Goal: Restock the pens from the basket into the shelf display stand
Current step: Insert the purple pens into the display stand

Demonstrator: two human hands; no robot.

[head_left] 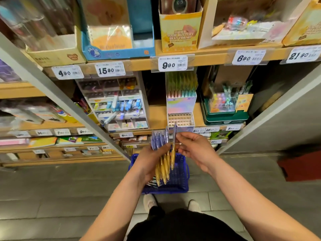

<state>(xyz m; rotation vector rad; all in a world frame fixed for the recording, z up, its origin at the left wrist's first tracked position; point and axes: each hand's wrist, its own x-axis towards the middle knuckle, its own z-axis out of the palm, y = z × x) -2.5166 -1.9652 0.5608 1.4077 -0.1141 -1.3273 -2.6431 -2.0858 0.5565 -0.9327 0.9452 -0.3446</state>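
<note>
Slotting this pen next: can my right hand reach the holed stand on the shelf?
Probably yes. The right hand pinches one pen close under the stand in view. The stand's front holes look empty, and nothing lies between them and the pen. The left hand holds the other pens aside.

You face wood-toned shelves (pixel 208 54) fitted with white price labels (pixel 172 64) along their front edges, divided by a slanting grey upright (pixel 69 106), bounded at right by a grey panel (pixel 286 127), and standing on a grey tiled floor (pixel 60 188) beside a red block (pixel 302 164).
</note>
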